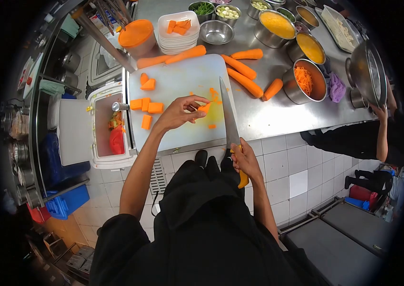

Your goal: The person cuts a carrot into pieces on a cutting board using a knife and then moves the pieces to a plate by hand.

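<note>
Between the fingertips of my left hand (181, 113) is a small carrot piece (204, 108), held just above the white cutting board (173, 78). My right hand (248, 159) grips the yellow handle of a large kitchen knife (231, 112), its blade pointing away from me along the board's right edge. Several cut carrot chunks (153, 107) lie on the board to the left of my left hand. Orange scraps (215, 95) and a wet yellowish stain are beside the blade. Whole peeled carrots (242, 71) rest on the steel counter right of the board, and more lie along its far edge.
A stack of white dishes (179, 38) with carrot pieces on top stands behind the board, beside an orange-lidded tub (136, 34). A pot of shredded carrot (305, 82) is at right. An open waste bin (92, 124) adjoins the board's left. Another person (354, 138) holds a metal bowl.
</note>
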The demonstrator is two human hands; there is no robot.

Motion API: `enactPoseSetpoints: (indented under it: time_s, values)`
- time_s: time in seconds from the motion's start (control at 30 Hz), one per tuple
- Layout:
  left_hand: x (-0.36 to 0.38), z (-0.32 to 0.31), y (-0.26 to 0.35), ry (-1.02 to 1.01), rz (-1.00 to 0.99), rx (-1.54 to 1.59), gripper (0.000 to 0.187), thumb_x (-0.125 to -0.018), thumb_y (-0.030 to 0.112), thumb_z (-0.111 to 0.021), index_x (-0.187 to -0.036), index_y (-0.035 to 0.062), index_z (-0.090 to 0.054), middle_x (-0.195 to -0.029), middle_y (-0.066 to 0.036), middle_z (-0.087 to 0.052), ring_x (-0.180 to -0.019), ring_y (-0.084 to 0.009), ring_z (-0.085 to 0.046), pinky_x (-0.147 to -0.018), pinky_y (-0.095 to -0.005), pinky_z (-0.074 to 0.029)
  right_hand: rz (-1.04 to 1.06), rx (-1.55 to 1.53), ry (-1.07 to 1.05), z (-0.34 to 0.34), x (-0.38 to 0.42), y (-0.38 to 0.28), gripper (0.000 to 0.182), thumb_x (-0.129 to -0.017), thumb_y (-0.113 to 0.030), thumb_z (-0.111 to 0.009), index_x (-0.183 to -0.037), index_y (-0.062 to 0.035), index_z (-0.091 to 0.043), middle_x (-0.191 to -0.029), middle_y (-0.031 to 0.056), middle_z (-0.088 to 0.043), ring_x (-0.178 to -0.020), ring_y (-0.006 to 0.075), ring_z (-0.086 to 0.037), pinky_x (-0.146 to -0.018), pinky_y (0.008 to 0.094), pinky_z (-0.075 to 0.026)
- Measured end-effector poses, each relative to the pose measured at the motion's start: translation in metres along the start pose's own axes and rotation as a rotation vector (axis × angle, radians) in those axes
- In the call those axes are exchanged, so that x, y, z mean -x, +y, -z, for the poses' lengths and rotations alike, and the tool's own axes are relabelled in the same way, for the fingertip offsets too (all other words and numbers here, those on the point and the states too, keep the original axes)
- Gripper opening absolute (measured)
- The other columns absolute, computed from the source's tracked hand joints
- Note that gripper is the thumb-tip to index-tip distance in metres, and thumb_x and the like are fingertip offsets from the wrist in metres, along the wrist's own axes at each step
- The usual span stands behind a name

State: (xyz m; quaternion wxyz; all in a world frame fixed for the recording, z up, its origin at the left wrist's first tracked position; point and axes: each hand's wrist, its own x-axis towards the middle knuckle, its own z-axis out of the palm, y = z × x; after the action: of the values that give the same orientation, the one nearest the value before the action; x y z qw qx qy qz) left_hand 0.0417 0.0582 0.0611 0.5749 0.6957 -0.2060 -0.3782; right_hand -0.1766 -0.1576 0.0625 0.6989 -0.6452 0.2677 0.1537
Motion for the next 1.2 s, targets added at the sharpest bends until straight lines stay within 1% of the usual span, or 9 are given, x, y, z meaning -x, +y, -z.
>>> enactPoseSetpoints:
  time_s: [0.1, 0.3, 0.53, 0.6, 0.7, 0.83, 1.0, 1.13, 1.2]
  values:
    - [0.003, -0.002, 0.005, 0.019, 0.023, -0.032, 0.06, -0.09, 0.034, -0.083, -0.144, 0.0192, -0.062, -0.11, -0.009, -0.063, -0.089, -0.0133, -0.063, -0.073, -0.0279, -0.061, -0.011, 0.03, -0.002, -0.003, 0.003, 0.002, 0.022, -0.108, -0.029, -0.054, -0.1, -0.0091, -0.049, -0.068, -0.0016, -0.046, -0.05, 0.0058, -0.045, -0.044, 0.0239, -0.04]
    - [0.011, -0.004, 0.013, 0.052, -0.005, 0.06, 0.064, -0.089, 0.033, -0.084, -0.147, 0.021, -0.059, -0.112, -0.009, -0.06, -0.089, -0.0134, -0.063, -0.074, -0.0276, -0.063, -0.019, 0.092, -0.017, -0.006, 0.007, 0.011, 0.023, -0.108, -0.03, -0.053, -0.1, -0.0089, -0.049, -0.068, -0.0012, -0.048, -0.05, 0.0062, -0.047, -0.044, 0.0237, -0.041]
    - [0.022, -0.002, 0.018, 0.052, 0.004, 0.159, 0.072, -0.082, 0.024, -0.09, -0.146, 0.0206, -0.059, -0.112, -0.006, -0.058, -0.089, -0.0112, -0.064, -0.078, -0.0272, -0.064, -0.092, 0.384, -0.125, 0.005, 0.02, 0.056, 0.027, -0.107, -0.033, -0.056, -0.103, -0.0061, -0.054, -0.067, -0.0003, -0.052, -0.05, 0.0087, -0.05, -0.044, 0.0266, -0.04]
    - [0.024, -0.003, 0.018, 0.063, 0.002, 0.18, 0.069, -0.085, 0.011, -0.085, -0.148, 0.0151, -0.055, -0.106, -0.001, -0.057, -0.09, -0.0102, -0.066, -0.077, -0.027, -0.063, -0.101, 0.287, -0.155, 0.013, 0.021, 0.067, 0.028, -0.106, -0.033, -0.058, -0.102, -0.0056, -0.053, -0.066, -0.0004, -0.051, -0.05, 0.008, -0.049, -0.044, 0.0265, -0.04]
    - [0.025, -0.005, 0.013, 0.072, -0.033, 0.229, 0.069, -0.085, 0.009, -0.086, -0.147, 0.0137, -0.056, -0.109, -0.001, -0.059, -0.092, -0.0109, -0.066, -0.079, -0.0263, -0.062, -0.144, 0.248, -0.11, 0.021, 0.022, 0.066, 0.025, -0.107, -0.032, -0.056, -0.099, -0.0087, -0.051, -0.065, -0.0033, -0.046, -0.05, 0.0049, -0.043, -0.044, 0.0246, -0.038]
    - [0.024, -0.014, 0.007, 0.114, -0.069, 0.225, 0.067, -0.085, 0.007, -0.085, -0.145, 0.0122, -0.057, -0.113, -0.002, -0.061, -0.092, -0.0121, -0.066, -0.081, -0.0254, -0.059, -0.095, 0.244, -0.013, 0.02, 0.017, 0.06, 0.024, -0.108, -0.03, -0.055, -0.098, -0.0094, -0.05, -0.066, -0.0028, -0.046, -0.049, 0.0048, -0.043, -0.043, 0.0245, -0.038]
    - [0.017, -0.026, -0.015, 0.231, -0.188, 0.173, 0.054, -0.092, 0.009, -0.077, -0.143, 0.0091, -0.06, -0.118, -0.005, -0.063, -0.096, -0.0147, -0.068, -0.088, -0.027, -0.056, -0.007, 0.137, 0.054, 0.013, 0.012, 0.049, 0.02, -0.109, -0.027, -0.054, -0.099, -0.0098, -0.049, -0.064, -0.0028, -0.046, -0.047, 0.0048, -0.043, -0.041, 0.0238, -0.038]
    - [0.017, -0.032, -0.033, 0.211, -0.053, 0.098, 0.05, -0.094, 0.009, -0.074, -0.142, 0.0071, -0.06, -0.122, -0.008, -0.065, -0.1, -0.0158, -0.069, -0.091, -0.0285, -0.055, 0.047, 0.146, 0.06, 0.003, 0.013, 0.034, 0.02, -0.109, -0.026, -0.053, -0.098, -0.0103, -0.048, -0.064, -0.0032, -0.045, -0.047, 0.0044, -0.044, -0.04, 0.0238, -0.038]
    - [0.017, -0.031, -0.042, 0.196, -0.018, -0.171, 0.049, -0.093, 0.013, -0.076, -0.139, 0.0064, -0.062, -0.13, -0.012, -0.066, -0.104, -0.0197, -0.071, -0.089, -0.0315, -0.057, 0.06, 0.11, 0.058, -0.001, 0.01, 0.03, 0.02, -0.109, -0.027, -0.053, -0.098, -0.0106, -0.049, -0.063, -0.0033, -0.045, -0.047, 0.0042, -0.044, -0.04, 0.0236, -0.038]
